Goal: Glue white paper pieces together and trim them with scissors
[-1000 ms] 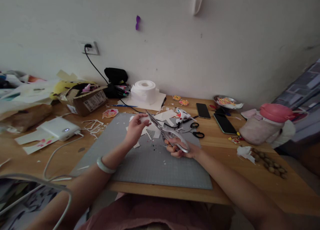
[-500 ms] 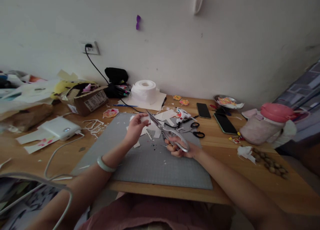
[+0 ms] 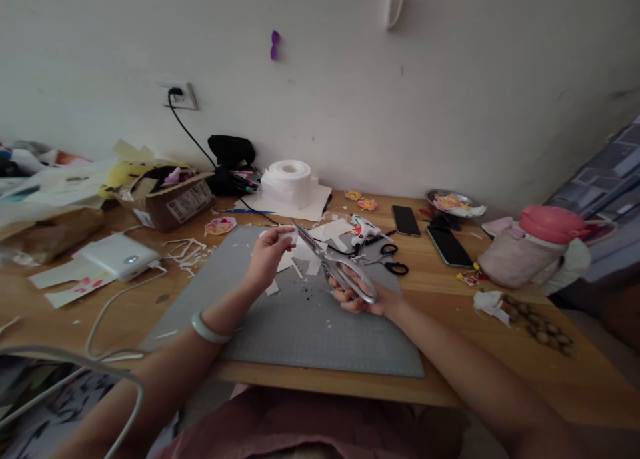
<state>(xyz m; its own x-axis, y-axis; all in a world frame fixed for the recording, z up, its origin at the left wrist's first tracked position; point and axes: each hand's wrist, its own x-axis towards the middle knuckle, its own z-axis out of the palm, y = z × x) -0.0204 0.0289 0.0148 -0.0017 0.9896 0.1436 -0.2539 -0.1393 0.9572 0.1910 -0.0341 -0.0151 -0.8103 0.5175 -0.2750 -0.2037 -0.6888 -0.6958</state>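
My left hand (image 3: 267, 254) pinches a small white piece of paper (image 3: 294, 236) above the grey cutting mat (image 3: 320, 332). My right hand (image 3: 356, 299) is wrapped round the handles of large silver scissors (image 3: 357, 276). The blades point up and to the left, their tips right beside the paper; whether they touch it I cannot tell. White paper scraps (image 3: 314, 266) lie on the mat under and behind both hands.
Behind the mat stand a paper roll (image 3: 286, 186) and a white glue gun (image 3: 364, 228). Black-handled scissors (image 3: 397, 268) and two phones (image 3: 406, 220) lie to the right. A white power bank (image 3: 119, 256) and cardboard box (image 3: 167, 202) are on the left.
The left hand has shifted very slightly to the left, and the whole view has drifted a little. Both hands keep hold of the paper and the scissors.
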